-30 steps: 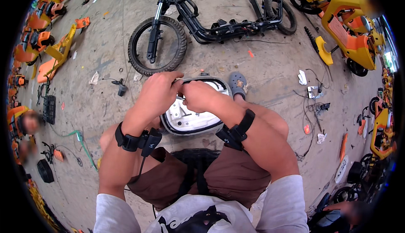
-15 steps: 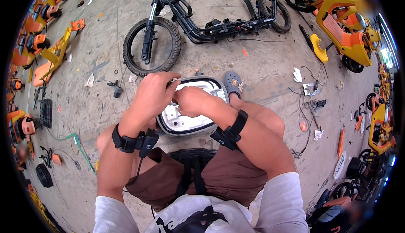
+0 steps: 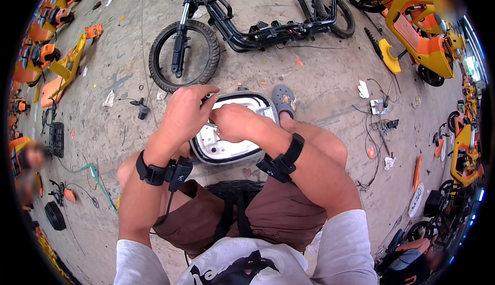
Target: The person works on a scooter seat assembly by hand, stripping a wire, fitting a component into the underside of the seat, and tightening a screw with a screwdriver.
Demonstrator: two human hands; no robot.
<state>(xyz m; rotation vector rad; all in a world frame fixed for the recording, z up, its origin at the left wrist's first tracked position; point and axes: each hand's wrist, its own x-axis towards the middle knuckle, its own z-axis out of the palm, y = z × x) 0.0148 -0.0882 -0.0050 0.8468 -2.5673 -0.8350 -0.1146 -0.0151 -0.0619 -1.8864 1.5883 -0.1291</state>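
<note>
A rounded white shell (image 3: 227, 151) with a black seal round its rim and a grey outer edge lies between my knees, its inner side up. My left hand (image 3: 186, 110) is at its far left rim, fingers curled; a small dark piece shows by the fingertips, but what they grip is unclear. My right hand (image 3: 234, 122) is closed over the left part of the shell, close beside the left hand. Its fingertips point inward and hide what they hold. A small metallic bit shows just below them.
Beyond the shell stands a black scooter frame (image 3: 242, 41) with a front wheel (image 3: 210, 60). Yellow scooters (image 3: 420, 32) line both sides. Loose cables (image 3: 367, 125), a dark fitting (image 3: 142, 109) and scraps lie on the floor. My grey clog (image 3: 282, 100) is right of the shell.
Both hands stay at the left part of the shell with only slight finger movement. The view has shifted a little; the shell keeps its place between my knees.
</note>
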